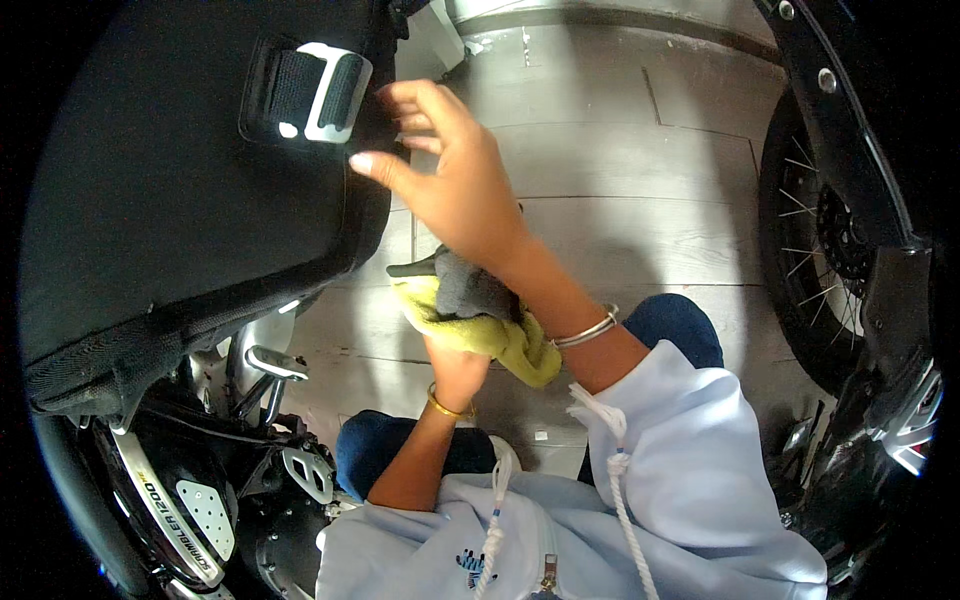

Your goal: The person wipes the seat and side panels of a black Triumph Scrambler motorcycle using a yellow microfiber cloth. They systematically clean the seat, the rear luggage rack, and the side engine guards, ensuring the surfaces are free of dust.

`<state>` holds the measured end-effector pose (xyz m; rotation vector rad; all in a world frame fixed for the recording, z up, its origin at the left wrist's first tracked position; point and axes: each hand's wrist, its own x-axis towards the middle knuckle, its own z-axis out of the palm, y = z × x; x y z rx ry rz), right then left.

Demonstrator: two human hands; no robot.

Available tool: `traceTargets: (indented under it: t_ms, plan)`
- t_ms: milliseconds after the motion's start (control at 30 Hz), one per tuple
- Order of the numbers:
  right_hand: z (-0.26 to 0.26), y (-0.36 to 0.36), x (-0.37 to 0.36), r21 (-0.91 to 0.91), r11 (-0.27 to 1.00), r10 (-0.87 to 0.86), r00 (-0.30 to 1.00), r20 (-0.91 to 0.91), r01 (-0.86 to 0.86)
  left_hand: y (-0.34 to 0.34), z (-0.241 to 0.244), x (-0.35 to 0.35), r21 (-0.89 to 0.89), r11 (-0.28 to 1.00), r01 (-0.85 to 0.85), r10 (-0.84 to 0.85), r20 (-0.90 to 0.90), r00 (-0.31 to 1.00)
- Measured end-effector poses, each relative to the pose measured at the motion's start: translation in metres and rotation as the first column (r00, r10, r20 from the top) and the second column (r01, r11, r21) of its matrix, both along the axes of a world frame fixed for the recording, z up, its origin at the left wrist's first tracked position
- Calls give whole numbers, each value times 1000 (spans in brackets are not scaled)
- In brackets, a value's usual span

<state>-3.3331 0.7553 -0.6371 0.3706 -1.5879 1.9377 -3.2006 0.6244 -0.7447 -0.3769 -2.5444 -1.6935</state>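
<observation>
My right hand (465, 176), with a silver-coloured bangle at its wrist, is raised beside the edge of a large black fabric bag or case (210, 202) on the left. Its fingers are apart and nothing is in them. Close to the fingertips, a webbing strap with a pale, shiny band (330, 94) sits on the black surface. Lower down, my left hand (457, 367) holds a crumpled yellow-green and grey cloth (480, 322), which hides its fingers. A gold-coloured bangle is on the left wrist.
Below the black bag, a motorcycle (172, 495) shows a footpeg (277, 364) and metal covers. At the right stands another motorcycle's spoked wheel (817, 240) with a dark tyre. Pale plank-patterned flooring (622, 165) lies between them, and my knees are bent above it.
</observation>
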Motion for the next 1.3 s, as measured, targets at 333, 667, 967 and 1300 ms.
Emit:
traceTargets:
  t_ms: [333, 667, 967, 1300]
  plan:
    - [-6, 24, -9, -65, 969, 242, 969, 57, -238, 6, -3, 2, 183, 979, -87, 76, 66, 995]
    - [15, 20, 7, -460, 620, 648, 745, -155, -635, 18, 7, -2, 169, 984, -51, 39, 73, 997]
    - [19, 20, 6, -465, 576, 666, 716, -210, -672, 6, 1, -1, 88, 996, -11, 2, 99, 995]
    - [24, 30, 4, -281, 831, 496, 868, -18, -480, 16, 14, -2, 162, 984, -81, 71, 66, 995]
